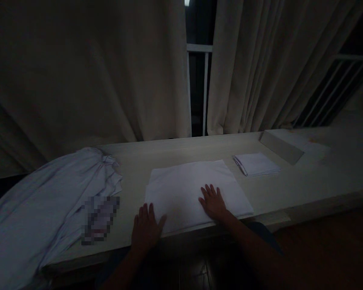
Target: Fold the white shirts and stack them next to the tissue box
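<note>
A white cloth [181, 189], folded into a wide rectangle, lies flat on the pale table [133, 169] before me. My right hand [213, 202] rests palm down on the cloth's right part, fingers spread. At its lower left corner is my left hand [145, 227], also palm down with the fingers stretched out, partly on the cloth's edge and partly on the tabletop. Neither hand grips anything. To the right sits a smaller folded white cloth [258, 164], and a loose heap of white fabric [57, 201] hangs over the table's left end.
A box-like object with a grey side [281, 147] stands at the back right. Beside the heap is a blurred-out patch [101, 219]. Beige curtains [139, 72] hang behind the table, with a white railing [199, 48] between them. The room is dim.
</note>
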### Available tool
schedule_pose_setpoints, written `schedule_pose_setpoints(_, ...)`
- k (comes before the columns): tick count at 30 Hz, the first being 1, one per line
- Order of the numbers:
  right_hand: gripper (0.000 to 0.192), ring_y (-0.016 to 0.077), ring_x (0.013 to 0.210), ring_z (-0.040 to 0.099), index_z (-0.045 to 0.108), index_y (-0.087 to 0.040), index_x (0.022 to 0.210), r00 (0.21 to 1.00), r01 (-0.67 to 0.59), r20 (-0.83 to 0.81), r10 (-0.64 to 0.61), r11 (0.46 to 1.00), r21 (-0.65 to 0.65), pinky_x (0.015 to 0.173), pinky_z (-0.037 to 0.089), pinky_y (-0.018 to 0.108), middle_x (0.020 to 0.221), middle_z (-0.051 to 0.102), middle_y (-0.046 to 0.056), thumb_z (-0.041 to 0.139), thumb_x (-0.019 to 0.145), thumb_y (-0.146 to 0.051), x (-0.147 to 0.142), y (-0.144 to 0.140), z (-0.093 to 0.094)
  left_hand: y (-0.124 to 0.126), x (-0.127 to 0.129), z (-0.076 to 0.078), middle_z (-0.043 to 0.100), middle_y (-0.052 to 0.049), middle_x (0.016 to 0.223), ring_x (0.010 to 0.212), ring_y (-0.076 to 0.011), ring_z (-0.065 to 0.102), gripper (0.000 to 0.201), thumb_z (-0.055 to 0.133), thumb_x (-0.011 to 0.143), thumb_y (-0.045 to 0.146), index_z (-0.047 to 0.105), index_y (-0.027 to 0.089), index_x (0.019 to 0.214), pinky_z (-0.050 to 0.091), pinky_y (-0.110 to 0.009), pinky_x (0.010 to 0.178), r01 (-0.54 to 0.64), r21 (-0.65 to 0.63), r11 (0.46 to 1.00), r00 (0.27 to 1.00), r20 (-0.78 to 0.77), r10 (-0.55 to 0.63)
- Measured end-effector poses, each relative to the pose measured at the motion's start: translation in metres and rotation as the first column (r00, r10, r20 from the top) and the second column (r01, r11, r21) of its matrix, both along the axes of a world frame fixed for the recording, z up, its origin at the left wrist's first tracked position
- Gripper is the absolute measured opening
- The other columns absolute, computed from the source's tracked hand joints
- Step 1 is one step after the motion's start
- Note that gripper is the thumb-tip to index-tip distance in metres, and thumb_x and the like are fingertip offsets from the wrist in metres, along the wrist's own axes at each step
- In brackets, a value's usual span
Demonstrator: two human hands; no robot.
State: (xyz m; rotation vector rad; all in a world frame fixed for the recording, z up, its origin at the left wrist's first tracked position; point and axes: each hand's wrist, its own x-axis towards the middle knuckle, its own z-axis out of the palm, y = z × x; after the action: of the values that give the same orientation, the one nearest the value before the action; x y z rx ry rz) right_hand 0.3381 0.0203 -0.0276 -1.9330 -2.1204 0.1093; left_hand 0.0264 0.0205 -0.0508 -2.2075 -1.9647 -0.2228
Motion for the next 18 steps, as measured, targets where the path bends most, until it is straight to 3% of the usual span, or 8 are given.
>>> schedule_pose_setpoints(6,0.070,0.0271,0.147,0.013,0.031,-0.015,0.151,0.969,-0.212,-0.103,0.224,0.971,0.112,0.119,0.009,0.052,0.157,0.024,0.010,0.020,0.098,-0.060,-0.111,0.004,0.004,0.012,-0.011,0.004,0.028,-0.026,0.154,0.144,-0.0397,0.021,0.089,0.023,0.087,0.065,0.028,0.001,0.148,0.021,-0.056,0.111,0.012,0.005,1.000,0.999,-0.044,-0.012)
schedule_pose_setpoints(9,0.068,0.0274,0.147,0.014,0.032,-0.016,0.150,0.960,-0.235,-0.127,0.250,0.964,0.125,0.119,0.010,0.052,0.157,0.025,0.010,0.021,0.099,-0.059,-0.143,0.004,-0.003,0.017,-0.020,0.002,0.027,-0.026,0.154,0.144,-0.0398,0.019,0.087,0.023,0.087,0.062,0.027,0.001,0.148,0.022,-0.057,0.110,0.011,-0.012,1.000,0.998,-0.062,-0.012)
schedule_pose_setpoints(13,0.072,0.0287,0.147,0.012,0.028,-0.018,0.152,0.960,-0.245,-0.120,0.253,0.966,0.079,0.119,0.008,0.053,0.158,0.022,0.009,0.026,0.097,-0.063,-0.126,0.000,-0.008,0.021,-0.024,-0.004,0.025,-0.025,0.155,0.145,-0.0385,0.019,0.090,0.021,0.086,0.067,0.023,0.002,0.150,0.022,-0.056,0.111,-0.005,-0.005,1.000,0.998,-0.069,0.005)
schedule_pose_setpoints(18,0.073,0.0285,0.148,0.007,0.027,-0.019,0.153,0.980,-0.171,-0.100,0.171,0.985,0.002,0.119,0.007,0.051,0.159,0.017,0.007,0.021,0.096,-0.065,-0.061,-0.016,-0.005,0.019,-0.022,-0.002,0.025,-0.026,0.155,0.145,-0.0382,0.020,0.091,0.020,0.086,0.067,0.022,0.001,0.149,0.021,-0.055,0.111,-0.008,0.009,1.000,0.997,-0.071,0.009)
